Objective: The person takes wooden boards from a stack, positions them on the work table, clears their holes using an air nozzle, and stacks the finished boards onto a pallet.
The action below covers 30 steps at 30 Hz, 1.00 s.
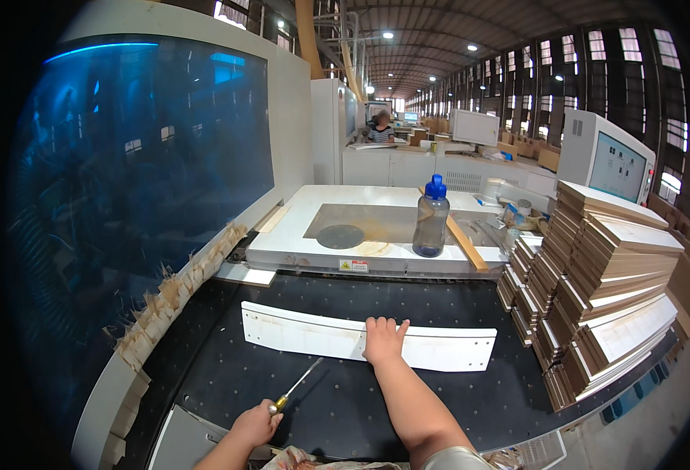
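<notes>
A long white board (306, 329) with small holes near its ends lies across the black perforated machine bed (439, 407). My right hand (385, 340) grips this board near its middle, fingers bent over the far edge. Lower and to the left, my left hand (256, 425) is closed around the yellow handle of a screwdriver (302, 379). Its thin metal shaft points up and to the right, with the tip just short of the board's near edge. The palm side of both hands is hidden.
Tall stacks of white-faced boards (619, 258) stand on the right. Behind the bed, a dark bottle with a blue cap (431, 219) and a wooden strip (466, 243) rest on a white machine top (282, 249). A dark machine window (157, 157) rises at left; a person (382, 129) is far back.
</notes>
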Each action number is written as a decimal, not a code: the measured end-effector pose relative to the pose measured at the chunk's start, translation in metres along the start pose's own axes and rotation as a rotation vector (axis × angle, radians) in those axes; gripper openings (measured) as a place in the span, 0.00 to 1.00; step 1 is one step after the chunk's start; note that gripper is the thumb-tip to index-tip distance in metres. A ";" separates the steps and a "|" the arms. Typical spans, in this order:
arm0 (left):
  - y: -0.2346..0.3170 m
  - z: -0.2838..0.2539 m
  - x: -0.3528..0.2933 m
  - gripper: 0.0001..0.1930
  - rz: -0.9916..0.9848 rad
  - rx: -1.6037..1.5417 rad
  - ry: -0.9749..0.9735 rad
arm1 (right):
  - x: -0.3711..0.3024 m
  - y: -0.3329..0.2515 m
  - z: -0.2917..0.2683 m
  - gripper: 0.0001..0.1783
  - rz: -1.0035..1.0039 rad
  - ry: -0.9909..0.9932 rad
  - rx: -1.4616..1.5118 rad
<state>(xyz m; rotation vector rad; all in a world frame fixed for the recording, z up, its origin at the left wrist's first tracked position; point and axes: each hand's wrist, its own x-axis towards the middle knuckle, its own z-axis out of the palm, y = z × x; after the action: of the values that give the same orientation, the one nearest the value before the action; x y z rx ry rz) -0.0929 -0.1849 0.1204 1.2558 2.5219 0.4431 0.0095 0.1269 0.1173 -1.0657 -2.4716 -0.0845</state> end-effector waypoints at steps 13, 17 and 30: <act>0.032 0.008 0.032 0.16 -0.006 0.161 -0.071 | -0.005 -0.002 0.000 0.43 -0.002 -0.146 -0.010; 0.028 0.002 0.045 0.16 -0.016 0.137 0.025 | -0.004 0.004 -0.001 0.33 -0.017 -0.012 -0.044; -0.043 -0.020 0.062 0.15 -0.354 0.092 0.211 | 0.000 0.000 -0.013 0.42 -0.026 -0.153 0.012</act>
<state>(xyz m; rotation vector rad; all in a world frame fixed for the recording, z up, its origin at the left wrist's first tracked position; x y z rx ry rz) -0.1679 -0.1621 0.1147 0.7979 2.8943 0.3963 0.0147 0.1244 0.1295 -1.0715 -2.6188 0.0038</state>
